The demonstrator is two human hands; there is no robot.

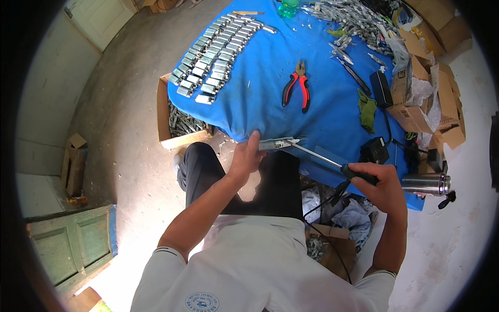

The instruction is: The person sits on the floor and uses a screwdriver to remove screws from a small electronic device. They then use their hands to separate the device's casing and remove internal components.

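My left hand (246, 157) is closed on the left end of a slim silver metal part (274, 144), which lies at the near edge of the blue cloth. A dark-handled screwdriver (317, 155) is gripped in my right hand (382, 183). Its long shaft slants up and left, and the tip meets the right portion of the metal part. Pliers with red and black handles (297, 88) rest on the cloth beyond my hands, jaws pointing away. Rows of similar short silver metal pieces (210, 57) lie at the far left of the table.
A heap of thin metal parts (358, 26) covers the far right of the blue-covered table (249, 104). Along the right stand cardboard boxes (416, 99), a black adapter (374, 151) and a steel flask (425, 183). A box of metal strips (165, 117) sits below the left edge.
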